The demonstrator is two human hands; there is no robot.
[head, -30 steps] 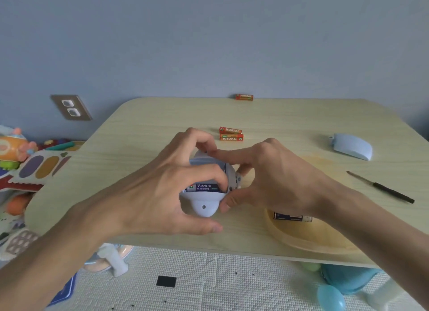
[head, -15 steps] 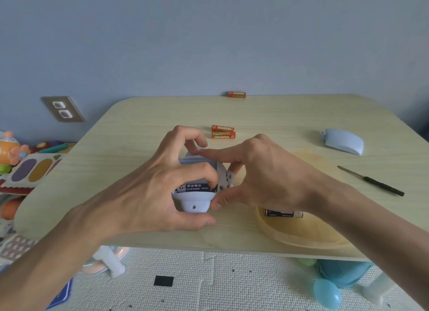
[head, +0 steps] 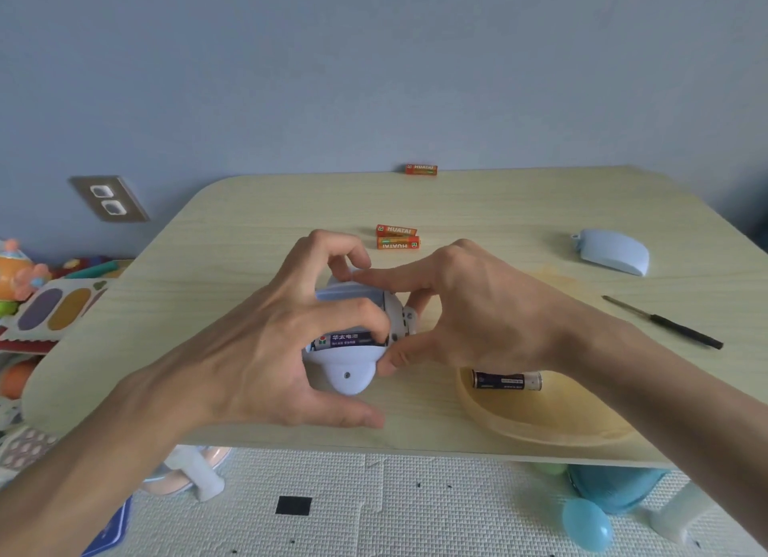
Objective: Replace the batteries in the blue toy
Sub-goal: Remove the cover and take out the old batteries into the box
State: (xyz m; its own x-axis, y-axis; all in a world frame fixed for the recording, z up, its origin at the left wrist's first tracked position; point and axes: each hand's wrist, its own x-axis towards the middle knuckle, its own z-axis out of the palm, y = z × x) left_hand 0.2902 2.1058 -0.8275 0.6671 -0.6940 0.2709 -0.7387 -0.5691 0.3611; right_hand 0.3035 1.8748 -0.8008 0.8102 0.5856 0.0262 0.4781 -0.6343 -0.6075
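Observation:
The pale blue toy (head: 348, 373) lies on the wooden table (head: 249, 232) with its battery bay open toward me. A dark-labelled battery (head: 347, 339) sits in the bay. My left hand (head: 266, 344) curls around the toy from the left, a finger pressing on that battery. My right hand (head: 465, 311) holds the toy's right side between index finger and thumb. Another dark battery (head: 506, 380) lies in the yellow dish (head: 540, 415). Two orange batteries (head: 397, 237) lie behind the toy, a third orange battery (head: 421, 169) at the far edge.
The blue battery cover (head: 614, 252) rests at the right, and a thin black-handled screwdriver (head: 665, 323) lies nearer. Colourful toys (head: 45, 303) crowd the floor at the left, and a wall socket (head: 109, 199) is behind them. A foam mat (head: 395, 511) lies below the table.
Both hands stay on the toy with hardly any shift. My left finger has settled lower on the battery in the bay.

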